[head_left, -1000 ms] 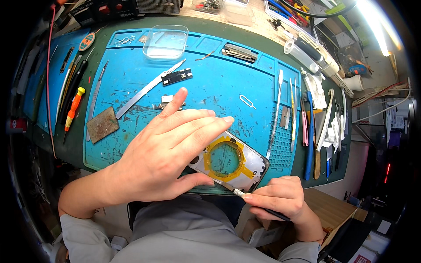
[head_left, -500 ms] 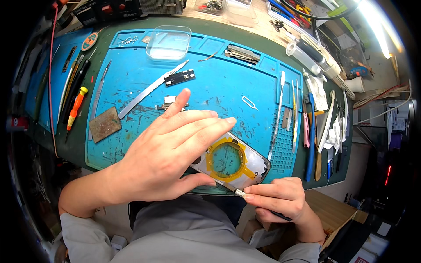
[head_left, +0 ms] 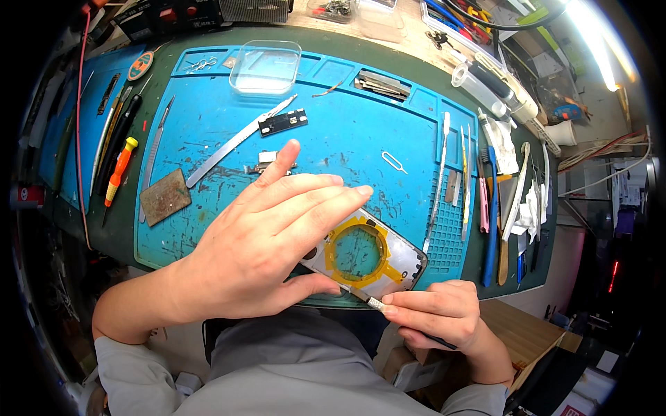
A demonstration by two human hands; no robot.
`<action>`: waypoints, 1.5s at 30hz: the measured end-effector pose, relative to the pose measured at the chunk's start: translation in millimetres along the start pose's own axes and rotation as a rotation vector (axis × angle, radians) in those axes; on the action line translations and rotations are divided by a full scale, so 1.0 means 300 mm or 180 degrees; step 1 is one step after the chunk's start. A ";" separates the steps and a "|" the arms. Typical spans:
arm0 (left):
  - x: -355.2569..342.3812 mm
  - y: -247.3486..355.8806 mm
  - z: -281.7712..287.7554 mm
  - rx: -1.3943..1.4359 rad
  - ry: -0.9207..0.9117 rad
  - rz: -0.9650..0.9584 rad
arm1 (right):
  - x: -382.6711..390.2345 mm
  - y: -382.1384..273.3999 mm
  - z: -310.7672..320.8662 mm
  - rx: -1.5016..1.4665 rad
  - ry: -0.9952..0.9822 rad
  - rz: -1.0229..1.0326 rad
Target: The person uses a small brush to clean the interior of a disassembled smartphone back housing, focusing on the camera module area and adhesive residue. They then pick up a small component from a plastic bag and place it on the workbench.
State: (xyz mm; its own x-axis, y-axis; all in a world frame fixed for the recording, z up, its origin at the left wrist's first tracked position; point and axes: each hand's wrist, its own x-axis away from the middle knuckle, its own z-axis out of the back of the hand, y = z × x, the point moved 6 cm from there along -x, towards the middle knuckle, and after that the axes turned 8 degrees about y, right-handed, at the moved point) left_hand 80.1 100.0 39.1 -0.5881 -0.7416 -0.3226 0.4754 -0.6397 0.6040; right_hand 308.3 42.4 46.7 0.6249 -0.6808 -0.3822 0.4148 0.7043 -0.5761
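Observation:
A grey phone housing (head_left: 397, 259) with a large round opening ringed in yellow film lies tilted at the near edge of the blue mat. My left hand (head_left: 260, 236) grips its left part, thumb along the near edge and long fingers stretched over the top, hiding that end. In my right hand (head_left: 442, 312), pinched between thumb and fingers, is a slim craft knife (head_left: 375, 304) with a knurled collar. Its blade points left and meets the housing's near edge close to my left thumb; the exact contact is hard to make out.
Beyond my left hand lie a small metal part (head_left: 267, 163), a black strip (head_left: 283, 123) and tweezers (head_left: 232, 147). A clear plastic box (head_left: 266, 68) stands farther back. The SIM pin (head_left: 394, 162) rests right of centre; brushes (head_left: 491, 215) and sticks line the right side, an orange screwdriver (head_left: 121, 170) the left.
My right hand and the knife have shifted very slightly left. My left hand and the housing keep almost the same place.

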 end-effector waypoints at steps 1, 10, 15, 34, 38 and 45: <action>0.000 0.000 0.000 0.0001 0.0006 -0.0004 | 0.001 0.000 -0.001 0.0012 0.0014 -0.0001; 0.002 -0.003 0.000 -0.0025 -0.0001 -0.0009 | 0.000 -0.001 -0.002 0.0044 -0.0002 0.0014; 0.005 -0.004 0.001 -0.0031 0.0007 -0.0020 | 0.004 0.000 -0.002 0.0052 0.0009 0.0040; -0.006 -0.016 0.036 0.0313 -0.0280 0.0208 | -0.011 -0.004 0.008 -0.0210 -0.0050 -0.0085; -0.028 -0.024 0.045 0.0488 -0.0382 0.0114 | -0.017 -0.007 0.012 -0.0135 -0.0120 0.0053; -0.015 -0.035 0.038 0.0678 -0.0224 0.0038 | -0.004 -0.002 0.001 0.0029 -0.0053 0.0255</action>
State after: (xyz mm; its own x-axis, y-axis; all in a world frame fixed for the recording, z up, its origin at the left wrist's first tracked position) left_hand 70.2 112.5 42.6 -0.6309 -0.7283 -0.2674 0.3381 -0.5683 0.7502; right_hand 307.5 42.7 47.6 0.6672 -0.6188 -0.4147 0.3690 0.7581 -0.5376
